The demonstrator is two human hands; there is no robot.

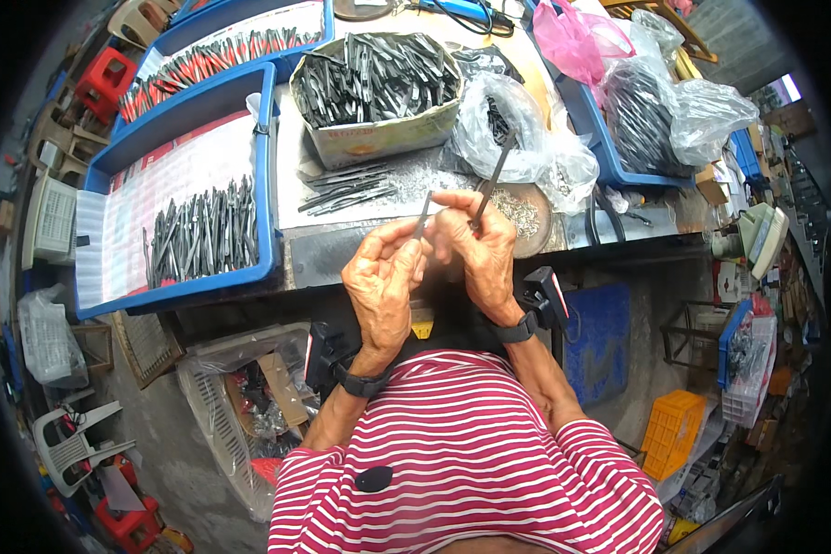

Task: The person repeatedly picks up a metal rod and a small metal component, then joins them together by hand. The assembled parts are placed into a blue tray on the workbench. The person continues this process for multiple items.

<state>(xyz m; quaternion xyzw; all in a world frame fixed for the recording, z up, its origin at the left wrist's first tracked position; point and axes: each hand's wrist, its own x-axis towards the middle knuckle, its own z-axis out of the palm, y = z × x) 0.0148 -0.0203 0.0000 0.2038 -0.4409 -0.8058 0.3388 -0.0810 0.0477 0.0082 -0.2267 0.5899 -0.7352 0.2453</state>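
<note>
Close together over the table's front edge, both my hands are closed. My left hand [379, 286] pinches a thin, narrow grey strip [423, 216] that points up between thumb and fingers. A longer, slim dark stick-like piece [497, 177] slants up out of my right hand [482, 254]; its exact kind is not clear. The right fingertips reach close to the left ones, and I cannot tell whether they touch. Just beyond lies a loose pile of slim black parts [346, 189]. A round dish [540, 231] of small metal bits stands beside my right hand.
A carton [379, 134] heaped with black parts stands behind the pile. On the left, a blue tray [272, 185] holds rows of similar parts; another blue tray [328, 23] has red-and-black ones. Clear bags [499, 106] and a filled blue bin [609, 152] are at right.
</note>
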